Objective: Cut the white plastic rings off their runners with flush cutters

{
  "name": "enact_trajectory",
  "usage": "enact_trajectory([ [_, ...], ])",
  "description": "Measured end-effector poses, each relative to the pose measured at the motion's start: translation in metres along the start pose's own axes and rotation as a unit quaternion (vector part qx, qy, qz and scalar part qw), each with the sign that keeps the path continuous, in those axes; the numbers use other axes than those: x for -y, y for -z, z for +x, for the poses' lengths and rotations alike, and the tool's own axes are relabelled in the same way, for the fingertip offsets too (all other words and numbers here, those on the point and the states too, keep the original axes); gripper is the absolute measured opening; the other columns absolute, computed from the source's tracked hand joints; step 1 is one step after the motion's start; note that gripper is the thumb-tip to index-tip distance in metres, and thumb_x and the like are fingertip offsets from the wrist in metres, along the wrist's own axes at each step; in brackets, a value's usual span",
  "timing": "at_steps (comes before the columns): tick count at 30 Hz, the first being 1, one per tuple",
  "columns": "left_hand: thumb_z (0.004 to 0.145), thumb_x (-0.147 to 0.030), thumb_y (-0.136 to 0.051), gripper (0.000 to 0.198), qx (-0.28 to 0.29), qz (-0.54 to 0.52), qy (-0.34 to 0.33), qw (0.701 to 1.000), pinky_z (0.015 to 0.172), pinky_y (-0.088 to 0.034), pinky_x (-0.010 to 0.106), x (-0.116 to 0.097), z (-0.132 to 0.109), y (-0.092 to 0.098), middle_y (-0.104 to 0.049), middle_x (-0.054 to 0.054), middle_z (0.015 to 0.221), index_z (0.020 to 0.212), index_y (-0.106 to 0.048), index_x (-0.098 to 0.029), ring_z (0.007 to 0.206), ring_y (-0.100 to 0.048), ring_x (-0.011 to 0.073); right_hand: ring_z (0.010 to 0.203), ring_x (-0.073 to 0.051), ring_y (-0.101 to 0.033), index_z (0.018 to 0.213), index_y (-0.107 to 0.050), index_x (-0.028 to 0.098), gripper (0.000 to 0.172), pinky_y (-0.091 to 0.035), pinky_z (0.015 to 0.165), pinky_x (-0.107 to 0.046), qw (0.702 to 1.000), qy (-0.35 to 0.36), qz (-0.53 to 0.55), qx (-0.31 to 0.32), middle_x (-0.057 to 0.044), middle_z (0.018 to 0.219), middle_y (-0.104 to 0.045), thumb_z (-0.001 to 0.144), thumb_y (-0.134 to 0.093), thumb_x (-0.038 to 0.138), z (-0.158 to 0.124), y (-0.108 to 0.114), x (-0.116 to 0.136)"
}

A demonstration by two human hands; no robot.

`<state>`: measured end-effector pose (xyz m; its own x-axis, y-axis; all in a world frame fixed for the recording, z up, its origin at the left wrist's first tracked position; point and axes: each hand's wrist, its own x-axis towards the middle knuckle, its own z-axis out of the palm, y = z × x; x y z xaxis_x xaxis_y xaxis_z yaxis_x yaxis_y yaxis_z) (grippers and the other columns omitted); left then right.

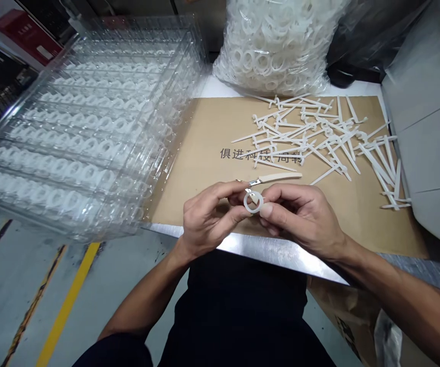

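A small white plastic ring [253,202] is pinched between both my hands over the table's front edge. My left hand [208,216] grips its left side with thumb and forefinger. My right hand [300,216] holds its right side, fingers curled. A small cutter with a cream handle [277,178] and a metal tip lies just behind my fingers; whether a hand touches it I cannot tell. Behind it lies a heap of white plastic sprue sticks [327,140] on a brown cardboard sheet [212,153].
A stack of clear plastic trays [85,132] filled with white rings overhangs the table at left. A big clear bag of white rings [277,46] stands at the back. Grey boxes [430,132] stand at right. The metal table edge [281,252] runs below my hands.
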<state>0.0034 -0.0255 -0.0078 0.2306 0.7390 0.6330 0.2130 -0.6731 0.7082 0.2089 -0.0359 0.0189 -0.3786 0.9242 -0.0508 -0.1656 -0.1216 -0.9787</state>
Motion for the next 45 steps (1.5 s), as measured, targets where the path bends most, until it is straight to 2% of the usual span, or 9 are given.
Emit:
enact_trajectory([
  [6,0.085,-0.014,-0.085,0.029,-0.021,-0.050,0.022,0.998,0.073,-0.061,0.020,0.001,-0.002,0.000,-0.077,0.003,0.090,0.111,-0.074,-0.018,0.075,-0.072,0.0116,0.052,-0.010,-0.052,0.081,-0.071,0.016,0.022,-0.041,0.050,-0.025,1.000,0.000,-0.002,0.027,0.002,0.064,-0.060,0.094,-0.078,0.031,0.000,0.002,-0.002],
  [15,0.083,-0.014,-0.087,0.040,-0.025,-0.073,0.053,0.996,0.078,-0.062,0.023,0.006,-0.008,-0.001,-0.077,0.004,0.095,0.119,-0.071,-0.021,0.081,-0.074,0.0135,0.052,-0.009,-0.050,0.080,-0.069,0.016,0.023,-0.040,0.051,-0.025,0.999,-0.002,0.011,0.041,0.003,0.065,-0.059,0.095,-0.078,0.031,0.003,0.002,-0.001],
  [21,0.085,-0.020,-0.086,0.038,-0.018,-0.084,0.069,0.994,0.078,-0.064,0.025,0.009,-0.011,-0.002,-0.077,0.005,0.095,0.120,-0.070,-0.020,0.082,-0.075,0.0150,0.052,-0.009,-0.050,0.082,-0.070,0.016,0.022,-0.039,0.051,-0.025,0.999,-0.010,0.016,0.043,0.002,0.066,-0.059,0.095,-0.078,0.032,0.002,0.002,-0.003],
  [27,0.086,-0.025,-0.085,0.036,-0.001,-0.123,0.112,0.986,0.076,-0.062,0.026,0.008,-0.012,-0.003,-0.077,0.007,0.094,0.120,-0.072,-0.019,0.082,-0.075,0.0165,0.054,-0.011,-0.049,0.082,-0.070,0.016,0.025,-0.037,0.053,-0.026,0.998,-0.028,-0.016,0.046,0.002,0.064,-0.059,0.097,-0.075,0.036,0.000,0.006,-0.006],
  [31,0.085,-0.031,-0.086,0.028,0.006,-0.167,0.150,0.975,0.070,-0.059,0.025,0.008,-0.008,-0.006,-0.078,0.008,0.090,0.108,-0.077,-0.017,0.077,-0.072,0.0154,0.057,-0.013,-0.052,0.085,-0.070,0.016,0.029,-0.039,0.056,-0.027,0.996,-0.040,-0.061,0.046,0.000,0.067,-0.061,0.097,-0.074,0.042,0.001,0.010,-0.009],
  [35,0.080,-0.039,-0.090,0.032,-0.022,-0.221,0.207,0.953,0.070,-0.061,0.027,0.002,-0.001,-0.003,-0.077,0.010,0.086,0.099,-0.078,-0.016,0.076,-0.073,0.0173,0.057,-0.015,-0.051,0.087,-0.072,0.017,0.032,-0.041,0.055,-0.028,0.997,-0.045,-0.060,0.036,0.000,0.066,-0.059,0.096,-0.074,0.047,0.001,0.011,-0.012],
  [38,0.081,-0.032,-0.089,0.025,-0.052,-0.234,0.205,0.949,0.071,-0.061,0.026,-0.022,0.001,0.011,-0.076,0.009,0.085,0.096,-0.077,-0.017,0.074,-0.073,0.0158,0.056,-0.015,-0.050,0.089,-0.073,0.017,0.032,-0.039,0.052,-0.027,0.998,-0.048,-0.050,0.008,0.000,0.064,-0.058,0.094,-0.075,0.049,-0.004,0.011,-0.016],
  [41,0.084,-0.019,-0.085,0.015,-0.052,-0.194,0.168,0.965,0.068,-0.061,0.025,-0.059,0.001,0.044,-0.076,0.008,0.084,0.097,-0.078,-0.019,0.073,-0.073,0.0155,0.053,-0.016,-0.050,0.093,-0.073,0.019,0.029,-0.037,0.047,-0.027,0.996,-0.040,-0.065,-0.048,-0.001,0.065,-0.058,0.094,-0.074,0.049,-0.008,0.012,-0.021],
  [45,0.091,-0.008,-0.072,0.026,-0.014,-0.090,0.096,0.991,0.070,-0.064,0.031,-0.090,0.017,0.110,-0.078,0.010,0.091,0.113,-0.076,-0.021,0.081,-0.077,0.0201,0.060,-0.021,-0.065,0.089,-0.075,0.022,0.017,-0.053,0.052,-0.030,0.965,0.108,-0.225,-0.084,-0.005,0.074,-0.069,0.094,-0.072,0.039,-0.007,0.015,-0.023],
])
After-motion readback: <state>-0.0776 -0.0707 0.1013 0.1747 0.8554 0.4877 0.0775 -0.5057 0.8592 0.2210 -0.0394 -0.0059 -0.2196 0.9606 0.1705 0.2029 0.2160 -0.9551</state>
